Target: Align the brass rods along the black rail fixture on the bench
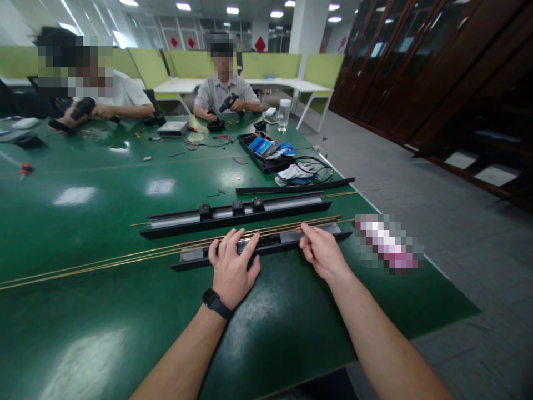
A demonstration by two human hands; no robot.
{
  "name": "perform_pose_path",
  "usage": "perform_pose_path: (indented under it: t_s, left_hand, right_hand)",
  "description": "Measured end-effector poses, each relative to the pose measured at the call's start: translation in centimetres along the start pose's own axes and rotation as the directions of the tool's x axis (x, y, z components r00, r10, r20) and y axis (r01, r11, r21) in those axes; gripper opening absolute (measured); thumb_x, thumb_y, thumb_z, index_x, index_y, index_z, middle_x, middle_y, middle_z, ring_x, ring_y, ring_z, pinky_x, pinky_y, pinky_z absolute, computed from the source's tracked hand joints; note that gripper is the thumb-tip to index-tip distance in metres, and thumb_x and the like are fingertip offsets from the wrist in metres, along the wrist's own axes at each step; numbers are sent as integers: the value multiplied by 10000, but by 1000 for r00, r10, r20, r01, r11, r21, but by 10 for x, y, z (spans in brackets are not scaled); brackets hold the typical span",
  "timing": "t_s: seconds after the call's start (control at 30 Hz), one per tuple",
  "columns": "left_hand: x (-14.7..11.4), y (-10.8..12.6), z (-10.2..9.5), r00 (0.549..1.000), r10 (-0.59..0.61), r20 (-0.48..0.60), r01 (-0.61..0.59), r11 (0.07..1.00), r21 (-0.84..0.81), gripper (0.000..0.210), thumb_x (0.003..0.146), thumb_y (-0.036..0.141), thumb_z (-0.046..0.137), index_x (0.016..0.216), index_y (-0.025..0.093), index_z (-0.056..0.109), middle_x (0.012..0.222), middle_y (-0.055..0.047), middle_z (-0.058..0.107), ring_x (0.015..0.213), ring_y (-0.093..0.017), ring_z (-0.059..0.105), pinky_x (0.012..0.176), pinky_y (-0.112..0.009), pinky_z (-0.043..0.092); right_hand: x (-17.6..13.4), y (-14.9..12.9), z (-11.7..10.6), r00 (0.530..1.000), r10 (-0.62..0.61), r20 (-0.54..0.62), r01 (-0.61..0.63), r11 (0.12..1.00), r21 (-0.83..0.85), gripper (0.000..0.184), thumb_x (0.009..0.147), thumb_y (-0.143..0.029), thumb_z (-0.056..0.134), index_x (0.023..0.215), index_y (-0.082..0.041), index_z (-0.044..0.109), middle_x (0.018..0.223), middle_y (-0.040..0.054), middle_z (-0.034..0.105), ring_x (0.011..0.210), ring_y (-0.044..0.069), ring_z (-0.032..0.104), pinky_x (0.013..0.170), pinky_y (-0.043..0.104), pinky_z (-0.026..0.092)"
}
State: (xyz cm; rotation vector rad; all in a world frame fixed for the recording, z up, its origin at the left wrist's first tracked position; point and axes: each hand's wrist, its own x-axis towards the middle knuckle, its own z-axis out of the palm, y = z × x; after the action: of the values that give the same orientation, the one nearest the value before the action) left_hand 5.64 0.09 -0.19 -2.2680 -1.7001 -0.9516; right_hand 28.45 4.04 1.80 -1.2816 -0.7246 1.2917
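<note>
Right hand (322, 250): fingers curled, fingertips at thin brass-coloured rods (283, 228); cannot tell whether pinched. Left hand (234, 266): fingers spread, unclosed, fingertips over rods. Rods lie lengthwise along near black channel-shaped rail (283, 246), extending well past its left end. Behind near rail: similar black rail (287, 213) bearing three dark blocks (237, 207).

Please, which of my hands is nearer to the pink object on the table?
Right. Your right hand is to the left of the pink object, apart from it, by the golden rods. Your left hand is farther left, at the near black rail.
</note>
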Motion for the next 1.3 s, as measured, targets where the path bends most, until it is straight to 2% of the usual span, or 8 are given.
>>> perform_pose_path:
  t_s: [0.13,0.37,0.7,1.3]
  left_hand:
    - [0,0,0,1000,2,3,-2,1000,-1,459,896,328,641,1354,353,621,1443,-111,562,1389,-310,470,1181,-543,187]
    - [-1,-1,1,1000,-7,10,8,1000,-3,482,886,305,649,1363,364,611,1444,-105,562,1395,-313,461,1179,-544,186]
    - [0,0,1,1000,0,8,0,1000,1,475,889,322,649,1361,357,612,1451,-106,556,1394,-311,462,1178,-543,182]
    - [-1,-1,2,1000,15,1,-15,1000,3,461,900,326,634,1360,350,611,1448,-110,553,1404,-300,453,1180,-535,187]
  right_hand:
    - [2,1,-2,1000,-10,5,10,1000,11,395,758,-508,794,833,-148,651,508,-20,582,288,51,386,277,154,172]
    - [4,0,-6,997,-32,-77,36,998,56,364,772,-481,787,817,-155,630,485,-46,541,283,48,362,279,157,169]
    - [-1,1,1,999,-2,32,3,999,-38,418,762,-533,782,843,-139,668,509,-16,591,276,46,382,275,150,148]
    - [2,-1,-1,999,-25,-41,27,999,45,351,766,-453,796,807,-132,662,483,-40,540,284,41,363,275,151,176]
